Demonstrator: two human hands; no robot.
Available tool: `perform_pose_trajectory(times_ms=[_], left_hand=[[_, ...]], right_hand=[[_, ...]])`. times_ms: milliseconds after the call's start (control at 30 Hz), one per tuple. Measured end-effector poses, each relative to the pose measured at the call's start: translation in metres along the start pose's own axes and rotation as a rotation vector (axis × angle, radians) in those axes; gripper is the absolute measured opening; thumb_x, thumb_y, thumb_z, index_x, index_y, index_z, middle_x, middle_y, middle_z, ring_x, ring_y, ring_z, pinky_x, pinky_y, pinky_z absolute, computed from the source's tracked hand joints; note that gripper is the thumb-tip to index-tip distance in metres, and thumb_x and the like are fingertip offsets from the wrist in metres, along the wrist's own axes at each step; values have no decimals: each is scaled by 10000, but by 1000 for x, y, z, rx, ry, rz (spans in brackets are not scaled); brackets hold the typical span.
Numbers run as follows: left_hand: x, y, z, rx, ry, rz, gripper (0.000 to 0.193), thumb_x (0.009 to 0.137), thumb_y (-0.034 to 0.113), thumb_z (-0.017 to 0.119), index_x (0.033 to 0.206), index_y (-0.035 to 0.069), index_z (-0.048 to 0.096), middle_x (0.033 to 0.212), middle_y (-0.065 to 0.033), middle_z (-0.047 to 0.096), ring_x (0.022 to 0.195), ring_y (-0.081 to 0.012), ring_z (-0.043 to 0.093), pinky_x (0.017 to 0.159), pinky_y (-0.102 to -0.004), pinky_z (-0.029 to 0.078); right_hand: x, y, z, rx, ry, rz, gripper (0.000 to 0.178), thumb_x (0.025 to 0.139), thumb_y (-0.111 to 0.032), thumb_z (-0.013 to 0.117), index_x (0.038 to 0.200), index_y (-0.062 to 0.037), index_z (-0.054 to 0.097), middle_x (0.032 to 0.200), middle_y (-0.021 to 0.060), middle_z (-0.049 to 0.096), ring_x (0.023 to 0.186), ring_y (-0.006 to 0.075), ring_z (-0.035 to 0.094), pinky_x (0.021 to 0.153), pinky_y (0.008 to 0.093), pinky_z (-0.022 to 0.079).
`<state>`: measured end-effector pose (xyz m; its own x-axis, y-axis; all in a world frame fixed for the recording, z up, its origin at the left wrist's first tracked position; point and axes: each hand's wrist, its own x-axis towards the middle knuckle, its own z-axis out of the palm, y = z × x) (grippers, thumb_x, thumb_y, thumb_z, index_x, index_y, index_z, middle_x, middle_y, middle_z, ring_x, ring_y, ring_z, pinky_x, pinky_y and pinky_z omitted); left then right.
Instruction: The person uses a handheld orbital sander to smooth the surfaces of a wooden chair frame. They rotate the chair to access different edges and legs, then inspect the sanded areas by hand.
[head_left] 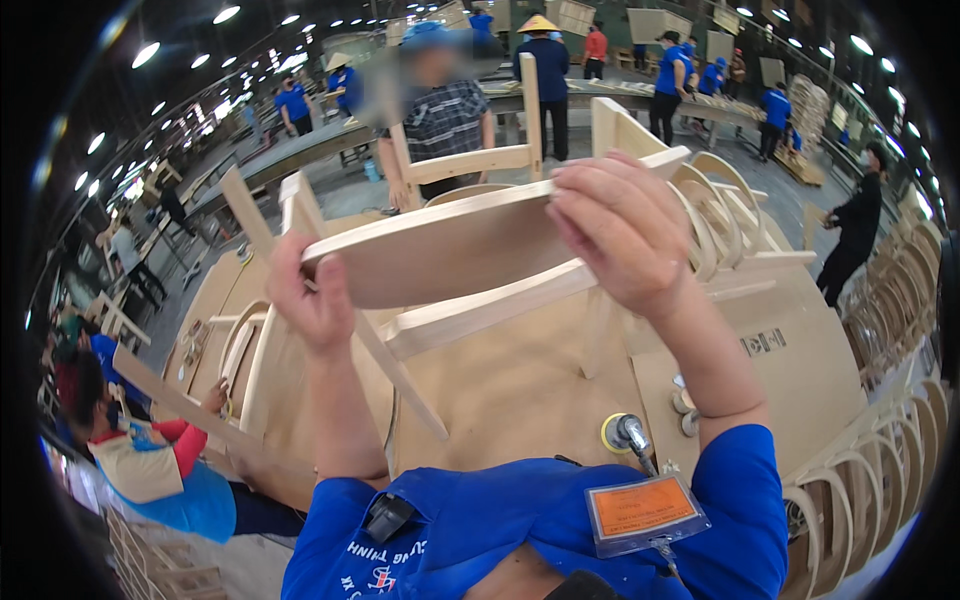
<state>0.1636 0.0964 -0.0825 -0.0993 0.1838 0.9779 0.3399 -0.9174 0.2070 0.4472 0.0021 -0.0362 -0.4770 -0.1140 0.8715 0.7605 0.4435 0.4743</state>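
Both ends of a curved pale wooden backrest panel (450, 262) are held up in front of me. My left hand (318, 295) is closed around its left end, the thumb on the near face. At the right end, the fingers of my right hand (635, 235) curl over the top edge. Below the panel is a wooden rail (480, 312) with legs slanting down. The panel appears to be part of that chair frame, but I cannot tell how they join. A sander (627, 432) with a yellow pad lies on the cardboard-covered table (520, 400) close to my body.
Across the table a person in a checked shirt (450, 125) stands behind another chair frame (470, 160). Curved wooden parts (715, 210) stand at the right, with stacked frames (880, 470) beyond. A worker in a vest (150, 470) is at the left. Several people work farther back.
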Motion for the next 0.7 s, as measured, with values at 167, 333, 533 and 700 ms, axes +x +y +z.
perform_pose_trajectory(times_ms=[167, 333, 533, 700], left_hand=[[4, -13, -2, -33, -71, -20, 406, 886, 382, 630, 793, 0, 530, 648, -40, 433, 591, -134, 401, 526, -273, 315], [6, -25, 4, -53, -88, -85, 361, 876, 325, 656, 793, -3, 530, 643, -50, 443, 600, -148, 406, 536, -282, 328], [10, -36, 8, -43, -82, -60, 356, 865, 322, 672, 805, -4, 541, 640, -64, 461, 584, -168, 412, 532, -294, 334], [7, -42, 9, -16, -77, -79, 355, 858, 330, 683, 824, 0, 558, 653, -68, 484, 583, -174, 429, 534, -301, 346]], right_hand=[[8, 5, 10, -54, -32, -93, 172, 696, -35, 731, 834, -7, 633, 900, 107, 659, 778, 246, 661, 668, 322, 555], [10, 13, 20, -83, -111, -127, 208, 691, -22, 723, 872, 1, 623, 897, 106, 647, 781, 243, 657, 636, 309, 544], [12, 16, 24, -90, -145, -147, 231, 681, -34, 719, 890, -1, 625, 919, 104, 643, 815, 249, 661, 669, 303, 555], [11, 16, 23, -117, -194, -152, 204, 701, -43, 661, 897, 3, 625, 952, 109, 641, 858, 249, 661, 702, 297, 556]])
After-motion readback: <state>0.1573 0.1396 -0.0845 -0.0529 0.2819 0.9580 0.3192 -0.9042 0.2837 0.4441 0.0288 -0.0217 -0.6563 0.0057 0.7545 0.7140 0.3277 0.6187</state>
